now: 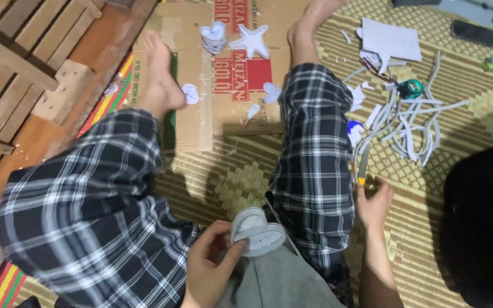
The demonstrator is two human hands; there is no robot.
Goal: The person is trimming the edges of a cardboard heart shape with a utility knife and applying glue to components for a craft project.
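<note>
Left hand (pixel 209 268) pinches a white foam heart (pixel 258 231) at its edge; likely light, soft, easily creased. Right of the heart, right hand (pixel 374 202) fingers close around a yellow-tipped knife (pixel 362 165).

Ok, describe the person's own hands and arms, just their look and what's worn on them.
Both are bare. The left hand wears no glove, ring or watch that shows, and only a short stretch of wrist is in view, with no sleeve. The right hand is also ungloved, and its forearm is uncovered down to the frame's edge, with no sleeve, band or marking visible.
</note>
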